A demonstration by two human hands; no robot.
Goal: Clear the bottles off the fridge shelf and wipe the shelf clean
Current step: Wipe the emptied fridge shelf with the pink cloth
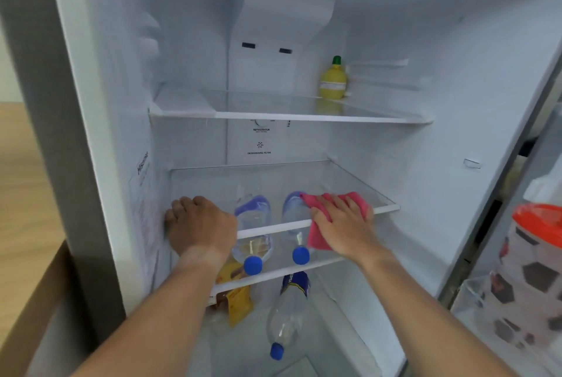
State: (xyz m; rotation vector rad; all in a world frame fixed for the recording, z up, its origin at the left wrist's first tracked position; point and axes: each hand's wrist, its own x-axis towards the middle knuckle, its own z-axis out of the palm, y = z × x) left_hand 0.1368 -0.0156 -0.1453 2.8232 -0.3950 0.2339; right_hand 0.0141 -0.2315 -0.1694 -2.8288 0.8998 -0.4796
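Note:
My right hand point(343, 224) presses a pink cloth point(317, 237) flat on the front right of the middle glass shelf point(243, 182). My left hand point(199, 224) is closed around that shelf's front left corner. No bottle stands on this shelf. Through the glass I see two clear bottles with blue caps, one on the left point(254, 243) and one on the right point(296, 218), lying on the shelf below. A third blue-capped bottle point(289, 313) lies lower still, cap toward me.
A yellow lemon-shaped bottle point(333, 82) with a green cap stands at the back right of the top shelf point(304, 116). A yellow packet point(238, 303) sits low on the left. The open door on the right holds a red-lidded jar point(535, 243).

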